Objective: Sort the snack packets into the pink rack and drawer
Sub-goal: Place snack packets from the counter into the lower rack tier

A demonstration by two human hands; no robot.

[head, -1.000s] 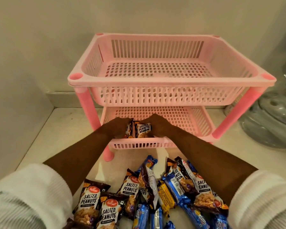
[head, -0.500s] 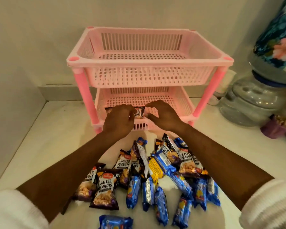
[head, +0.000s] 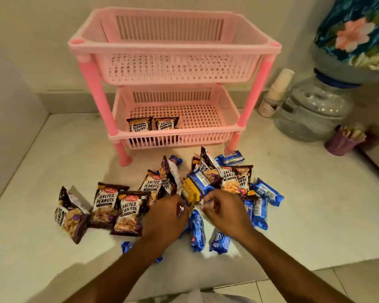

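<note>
The pink rack (head: pixel 173 48) stands against the back wall, and its upper tray is empty. Its lower tray (head: pixel 175 134) holds two salted peanuts packets (head: pixel 140 124) side by side at the front left. In front of the rack lies a loose pile: brown salted peanuts packets (head: pixel 105 202), blue biscuit packets (head: pixel 197 230) and a yellow packet (head: pixel 189 189). My left hand (head: pixel 164 217) rests on the middle of the pile, fingertips pinching a shiny wrapper edge. My right hand (head: pixel 223 213) is curled down among the blue packets beside it; its grip is unclear.
A water jar with a floral cover (head: pixel 354 33) sits on a clear dispenser base (head: pixel 313 110) at the right. A stack of paper cups (head: pixel 276 92) and a purple cup of sticks (head: pixel 341 143) stand near it. A wall (head: pixel 9 127) closes the left side.
Both hands have left the lower tray, where the two peanuts packets now stand, and have come back down onto the pile. The view has pulled back from the rack.
</note>
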